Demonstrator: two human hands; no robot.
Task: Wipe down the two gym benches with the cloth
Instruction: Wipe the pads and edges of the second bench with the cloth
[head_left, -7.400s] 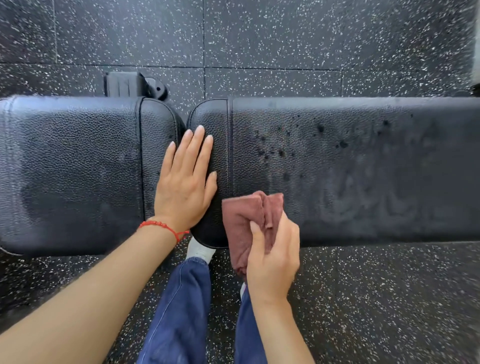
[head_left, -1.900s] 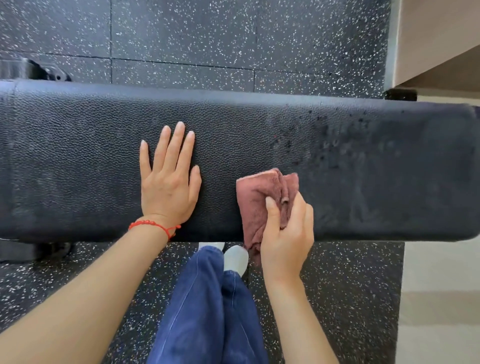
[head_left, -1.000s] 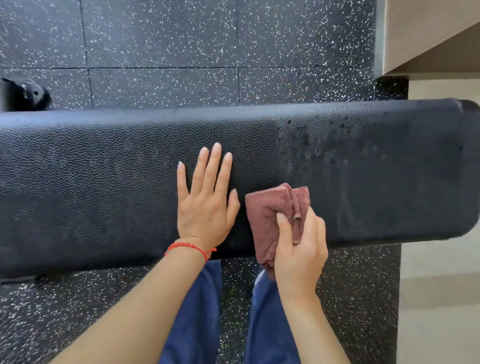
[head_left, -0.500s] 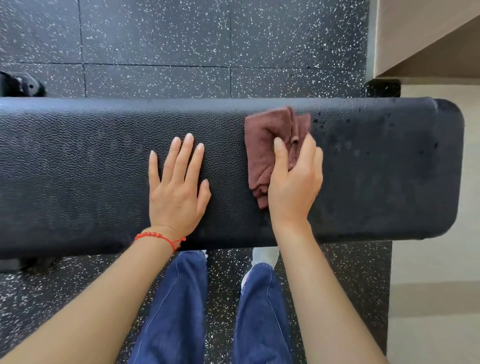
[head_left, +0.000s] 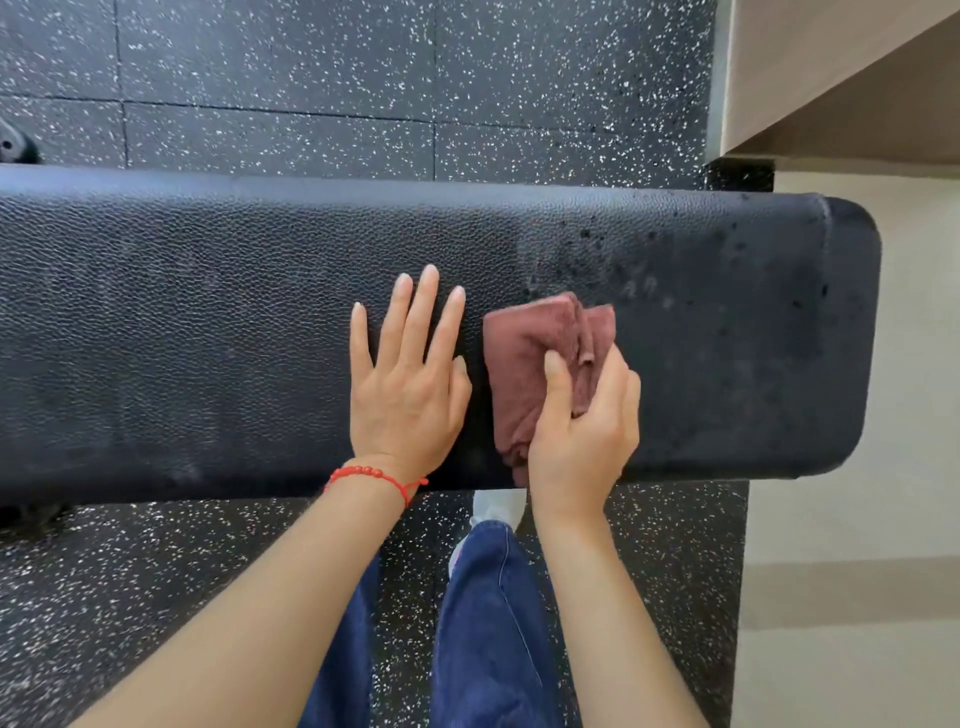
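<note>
Two hands on a black padded bench (head_left: 208, 338) — one flat, one holding the cloth.

The left hand (head_left: 408, 387), a red bracelet (head_left: 374, 475) at its wrist, lies palm down on the pad with fingers straight and slightly spread. Just beside it the right hand (head_left: 582, 436) grips a bunched maroon cloth (head_left: 530, 358) — thumb laid on top, fingers curled round it — against the pad's near half. Dark droplets (head_left: 592, 239) speckle the pad farther right, toward its rounded end.

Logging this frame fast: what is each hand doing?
Left hand: open, flat on the bench.
Right hand: gripping the cloth.
</note>
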